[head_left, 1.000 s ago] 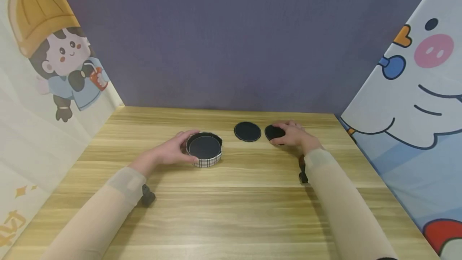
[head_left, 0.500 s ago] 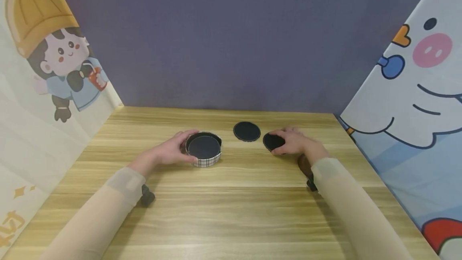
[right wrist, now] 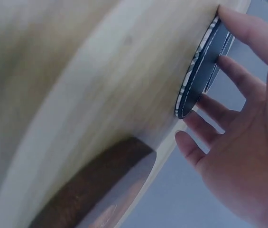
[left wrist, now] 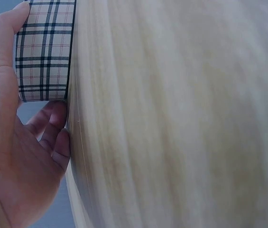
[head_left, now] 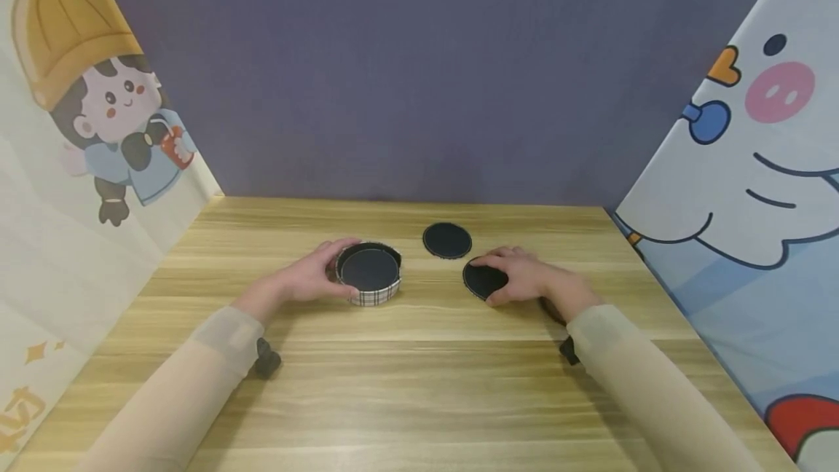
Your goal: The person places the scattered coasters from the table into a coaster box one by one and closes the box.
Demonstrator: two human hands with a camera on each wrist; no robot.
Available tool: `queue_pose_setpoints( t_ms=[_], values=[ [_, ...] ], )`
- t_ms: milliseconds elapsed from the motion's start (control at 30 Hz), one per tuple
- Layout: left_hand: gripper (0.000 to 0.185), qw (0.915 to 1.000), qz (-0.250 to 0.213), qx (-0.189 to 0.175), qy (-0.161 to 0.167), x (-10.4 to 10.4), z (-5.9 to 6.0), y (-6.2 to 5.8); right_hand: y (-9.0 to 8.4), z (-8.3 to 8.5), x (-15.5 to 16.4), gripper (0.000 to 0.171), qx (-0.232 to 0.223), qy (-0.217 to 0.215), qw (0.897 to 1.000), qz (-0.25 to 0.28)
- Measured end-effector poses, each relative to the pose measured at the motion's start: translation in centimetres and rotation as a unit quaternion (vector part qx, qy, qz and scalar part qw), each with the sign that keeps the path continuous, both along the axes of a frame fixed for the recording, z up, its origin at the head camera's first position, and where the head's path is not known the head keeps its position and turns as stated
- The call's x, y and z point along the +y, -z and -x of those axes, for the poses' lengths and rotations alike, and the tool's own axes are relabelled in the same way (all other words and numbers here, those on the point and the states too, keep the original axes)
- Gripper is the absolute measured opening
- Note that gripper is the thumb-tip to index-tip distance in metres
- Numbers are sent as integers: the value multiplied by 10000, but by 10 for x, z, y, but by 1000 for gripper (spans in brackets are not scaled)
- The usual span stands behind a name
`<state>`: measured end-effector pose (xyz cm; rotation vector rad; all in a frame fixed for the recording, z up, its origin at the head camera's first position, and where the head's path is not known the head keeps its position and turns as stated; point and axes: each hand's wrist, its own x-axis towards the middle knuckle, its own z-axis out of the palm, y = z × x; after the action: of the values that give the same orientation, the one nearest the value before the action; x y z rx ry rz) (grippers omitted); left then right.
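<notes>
Nearest on counter (head_left: 406, 384): L hand (head_left: 313, 272), fingers wrapped round plaid holder (head_left: 375, 297); prob. stiff, light, best held by wall. To its R, approx. level, black disc (head_left: 483, 279): R hand (head_left: 518, 275) pinches its rim; likely thin, slick, so grip edges. Farther: 2nd disc (head_left: 447, 240), flat, untouched.
</notes>
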<state>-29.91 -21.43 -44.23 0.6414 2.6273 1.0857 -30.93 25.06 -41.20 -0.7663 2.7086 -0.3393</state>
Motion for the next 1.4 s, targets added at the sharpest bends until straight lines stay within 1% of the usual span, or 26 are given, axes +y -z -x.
queue_pose_setpoints(
  t_ms=[133,367,733,867,1067,1167,1300,1400],
  values=[
    [111,10000,24,-18,-17,0,0,1,1,-6,-4,85,-44,-93,9999,58],
    [110,10000,-29,-58,-34,0,0,1,2,-14,-11,83,9,-174,9998,100],
    [111,10000,-21,-33,-27,0,0,1,4,-18,-15,85,90,-41,9999,92],
    [111,10000,-23,-52,-24,0,0,1,5,-20,-16,86,164,-52,9998,39],
    [111,10000,10,-53,4,0,1,2,8,-23,-20,90,322,-83,9994,6],
    [111,10000,4,-52,12,0,2,3,8,-25,-21,95,292,-46,9996,24],
    [111,10000,2,-65,-12,0,1,2,7,-27,-22,101,214,-91,9997,50],
    [112,10000,15,-71,-34,1,1,2,7,-27,-23,107,243,-132,9996,93]
  ],
)
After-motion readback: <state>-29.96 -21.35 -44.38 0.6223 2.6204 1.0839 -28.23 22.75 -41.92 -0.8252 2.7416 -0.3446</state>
